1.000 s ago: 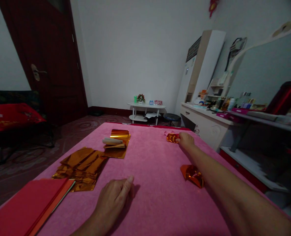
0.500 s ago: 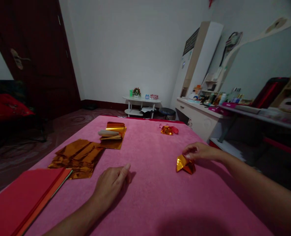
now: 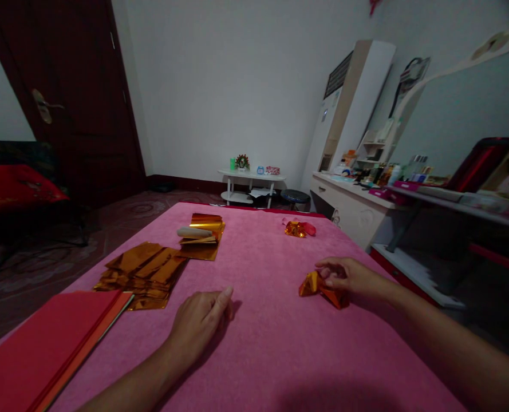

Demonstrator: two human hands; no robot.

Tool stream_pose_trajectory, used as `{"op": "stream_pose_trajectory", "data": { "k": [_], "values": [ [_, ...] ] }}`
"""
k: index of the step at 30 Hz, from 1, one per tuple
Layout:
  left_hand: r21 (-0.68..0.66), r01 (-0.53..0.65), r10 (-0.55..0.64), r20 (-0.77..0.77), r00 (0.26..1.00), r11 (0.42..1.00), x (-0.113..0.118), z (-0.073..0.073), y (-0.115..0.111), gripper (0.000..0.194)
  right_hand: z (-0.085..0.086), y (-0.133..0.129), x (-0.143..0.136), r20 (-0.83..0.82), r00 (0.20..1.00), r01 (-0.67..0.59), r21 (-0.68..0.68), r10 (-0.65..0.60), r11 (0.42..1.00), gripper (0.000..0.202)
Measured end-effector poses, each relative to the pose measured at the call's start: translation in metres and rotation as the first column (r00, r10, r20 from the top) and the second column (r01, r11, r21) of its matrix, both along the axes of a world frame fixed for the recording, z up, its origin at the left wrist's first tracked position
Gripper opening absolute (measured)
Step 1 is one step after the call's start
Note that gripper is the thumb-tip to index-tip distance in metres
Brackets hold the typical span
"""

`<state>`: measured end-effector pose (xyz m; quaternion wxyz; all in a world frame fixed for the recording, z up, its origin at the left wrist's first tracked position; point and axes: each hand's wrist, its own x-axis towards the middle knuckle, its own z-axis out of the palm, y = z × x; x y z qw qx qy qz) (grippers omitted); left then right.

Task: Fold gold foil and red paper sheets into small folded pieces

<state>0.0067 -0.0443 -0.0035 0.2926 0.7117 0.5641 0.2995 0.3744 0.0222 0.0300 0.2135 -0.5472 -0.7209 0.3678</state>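
On the pink cloth (image 3: 263,343), my right hand (image 3: 346,277) pinches a folded gold foil paper (image 3: 310,284) from above. The piece is creased, and my fingers hide its middle. My left hand (image 3: 202,315) rests on the cloth to the left, thumb stretched along the top and fingers curled under, with no object visible in it. Left of that hand lies a fanned stack of gold foil sheets (image 3: 146,266). Behind the stack is more gold foil (image 3: 206,220), partly rolled up, with a greyish roll-shaped item (image 3: 194,232) on it.
Red and orange paper sheets (image 3: 56,337) lie at the near left edge. A crumpled gold piece (image 3: 295,229) with something pink-red stands at the far right of the cloth. Beyond are a small white table (image 3: 252,174), a dark stool (image 3: 295,196) and a cluttered dresser (image 3: 352,200).
The folded gold foil has turned and spread wider under my right hand, which has shifted slightly. My left hand keeps its place on the cloth. The whole view has moved a little.
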Motion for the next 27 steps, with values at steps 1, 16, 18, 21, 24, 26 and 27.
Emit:
{"op": "stream_pose_trajectory", "data": {
  "k": [1, 16, 18, 21, 24, 26, 27],
  "values": [
    [0.001, -0.003, 0.003, -0.001, 1.000, 1.000, 0.000, 0.001, 0.000, 0.058, -0.004, 0.001, -0.002, -0.002, 1.000, 0.020, 0.019, -0.020, 1.000, 0.044],
    [0.028, -0.013, 0.015, -0.059, 0.998, 1.000, 0.002, -0.001, 0.001, 0.059, 0.008, -0.003, -0.021, 0.067, 0.991, -0.117, -0.008, 0.117, 0.993, 0.038],
    [0.018, -0.007, 0.009, -0.073, 0.997, 1.000, 0.002, 0.000, 0.001, 0.059, 0.004, 0.001, -0.024, 0.100, 0.990, -0.101, 0.033, 0.097, 0.994, 0.028],
    [0.021, -0.005, 0.006, -0.083, 0.997, 1.000, 0.002, 0.002, 0.000, 0.059, 0.001, 0.009, -0.026, 0.119, 0.992, -0.047, 0.092, 0.036, 0.995, 0.024],
    [0.023, -0.004, 0.006, -0.087, 0.996, 1.000, 0.003, 0.004, 0.000, 0.059, 0.001, 0.015, -0.026, 0.143, 0.990, -0.016, 0.108, 0.000, 0.994, 0.023],
    [0.020, 0.000, 0.002, -0.088, 0.996, 1.000, 0.003, 0.004, 0.000, 0.059, 0.001, 0.017, -0.026, 0.143, 0.990, -0.021, 0.089, 0.008, 0.996, 0.033],
    [0.019, 0.001, 0.001, -0.089, 0.996, 1.000, 0.002, 0.004, 0.001, 0.058, 0.000, 0.018, -0.025, 0.137, 0.991, -0.022, 0.086, 0.010, 0.996, 0.043]
  ]
}}
